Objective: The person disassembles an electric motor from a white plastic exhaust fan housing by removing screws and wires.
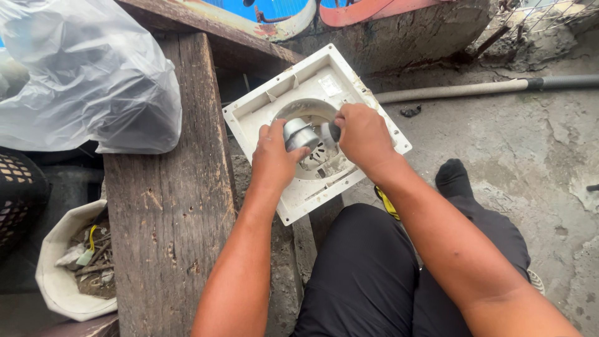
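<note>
A round white tub [57,274] sits at lower left, beside the plank; it holds dirt-coloured scraps, bits of wire, a pale green piece and a yellow strand. Just above it, at the left edge, is part of a black perforated basket [19,190] (its contents cannot be seen). A large clear plastic bag [87,68], crumpled and greyish, lies on the upper left, overlapping the top of a worn wooden plank [168,212] that runs down the middle left.

The square white fan housing [262,118] rests tilted over the plank's right edge, in front of the person's black-trousered knees. A small white rectangular label [329,85] is stuck near its upper corner. In its round opening sits a silver cylindrical motor [299,134].

The left hand [274,156] is curled around the motor, thumb and fingers closed on its side. The right hand [362,134] is closed over a short dark-handled tool [332,131] pointed at the motor; its tip is hidden.

The ground to the right is cracked grey concrete [530,156], with a grey pipe [474,89] lying across it near a rough wall.
</note>
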